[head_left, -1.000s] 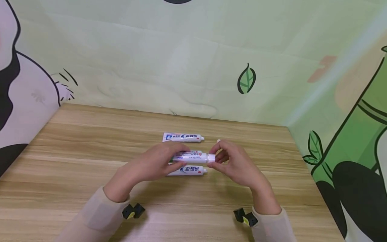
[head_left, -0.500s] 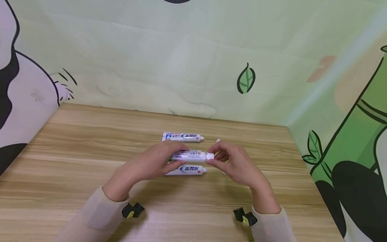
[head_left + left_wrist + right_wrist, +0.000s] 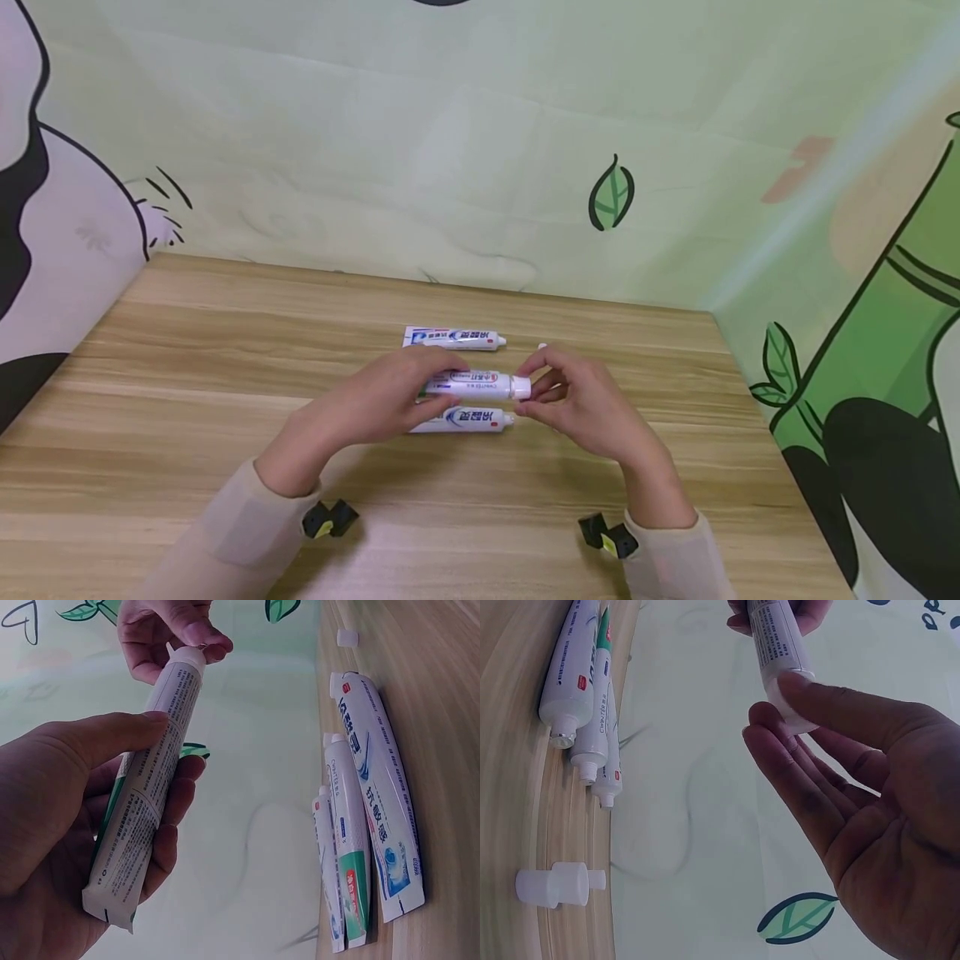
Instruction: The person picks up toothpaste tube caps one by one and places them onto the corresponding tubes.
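My left hand [image 3: 378, 396] grips a white and green toothpaste tube [image 3: 154, 761], thumb on one side and fingers curled round the other. Its white cap [image 3: 521, 388] points to the right, with the thumb and fingertips of my right hand [image 3: 588, 408] at it, pinching it. The held tube is above the table in both wrist views. Under it lie three toothpaste tubes side by side: a large blue and white tube [image 3: 380, 787], a white and green tube [image 3: 349, 832] and a smaller blue and white tube [image 3: 453, 340]. Their nozzles are bare.
Several loose white caps [image 3: 571, 883] stand on the wooden table [image 3: 225, 333] beyond the nozzles of the lying tubes, mostly hidden behind my right hand in the head view. A printed cloth wall [image 3: 375, 167] rises along the table's back edge.
The held tube has shifted slightly left and away from me. Both hands keep hold of it, with the right fingers staying at the cap. The lying tubes have not moved.
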Demonstrator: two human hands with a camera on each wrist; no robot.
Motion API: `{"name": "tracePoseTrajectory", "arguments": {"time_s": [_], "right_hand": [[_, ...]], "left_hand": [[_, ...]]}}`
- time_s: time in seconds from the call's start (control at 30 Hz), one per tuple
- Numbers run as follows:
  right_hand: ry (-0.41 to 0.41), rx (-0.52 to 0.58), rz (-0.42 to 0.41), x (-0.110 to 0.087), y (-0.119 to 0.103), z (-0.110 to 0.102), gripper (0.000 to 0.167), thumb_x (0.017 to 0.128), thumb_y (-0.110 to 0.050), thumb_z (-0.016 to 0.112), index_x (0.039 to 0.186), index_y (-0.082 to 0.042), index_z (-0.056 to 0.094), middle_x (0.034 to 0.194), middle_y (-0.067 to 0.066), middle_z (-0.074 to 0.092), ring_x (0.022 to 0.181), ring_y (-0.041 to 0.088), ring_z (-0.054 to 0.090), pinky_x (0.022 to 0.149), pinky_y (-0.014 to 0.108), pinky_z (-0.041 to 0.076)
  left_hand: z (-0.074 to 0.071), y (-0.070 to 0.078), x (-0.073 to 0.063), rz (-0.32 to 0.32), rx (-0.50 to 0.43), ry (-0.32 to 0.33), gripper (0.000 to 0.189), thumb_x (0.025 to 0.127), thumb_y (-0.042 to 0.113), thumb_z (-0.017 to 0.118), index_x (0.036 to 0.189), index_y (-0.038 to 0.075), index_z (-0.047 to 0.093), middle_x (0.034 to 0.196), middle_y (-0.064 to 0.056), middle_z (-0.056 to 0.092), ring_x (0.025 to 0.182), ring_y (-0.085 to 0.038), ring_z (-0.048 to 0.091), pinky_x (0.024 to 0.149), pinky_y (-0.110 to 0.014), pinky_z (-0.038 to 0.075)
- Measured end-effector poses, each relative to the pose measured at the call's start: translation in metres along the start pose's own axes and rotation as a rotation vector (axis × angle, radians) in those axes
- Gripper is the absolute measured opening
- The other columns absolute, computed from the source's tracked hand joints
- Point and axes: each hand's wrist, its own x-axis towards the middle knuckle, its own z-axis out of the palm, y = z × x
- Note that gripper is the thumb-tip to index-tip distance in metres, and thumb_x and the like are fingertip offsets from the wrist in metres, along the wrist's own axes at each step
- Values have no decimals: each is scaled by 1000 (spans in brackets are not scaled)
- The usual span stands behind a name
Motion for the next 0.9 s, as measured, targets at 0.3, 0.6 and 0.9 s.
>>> {"name": "tracePoseTrajectory", "arguments": {"time_s": [0.3,0.6,0.9], "right_hand": [[26,-49,2,-1,0,1,28,86,-5,83,109,-13,68,107,2,67,89,13,70,77,27,60],[13,-17,18,-2,-1,-2,24,90,-10,81,111,-10,70,105,6,73,89,15,71,77,27,61],[4,-7,16,-2,-1,-3,20,92,-12,79,110,-9,71,102,4,75,88,14,71,76,29,61]], "left_hand": [[-1,1,1,-3,1,-11,36,100,23,70,131,7,66,123,-7,72,107,-18,67,97,-42,56],[-2,2,1,-30,3,-22,37,100,24,70,133,8,65,124,-7,72,106,-18,66,96,-42,57],[-2,1,0,-19,7,-9,36,99,23,71,132,8,65,123,-6,72,106,-18,66,96,-42,56]]}}
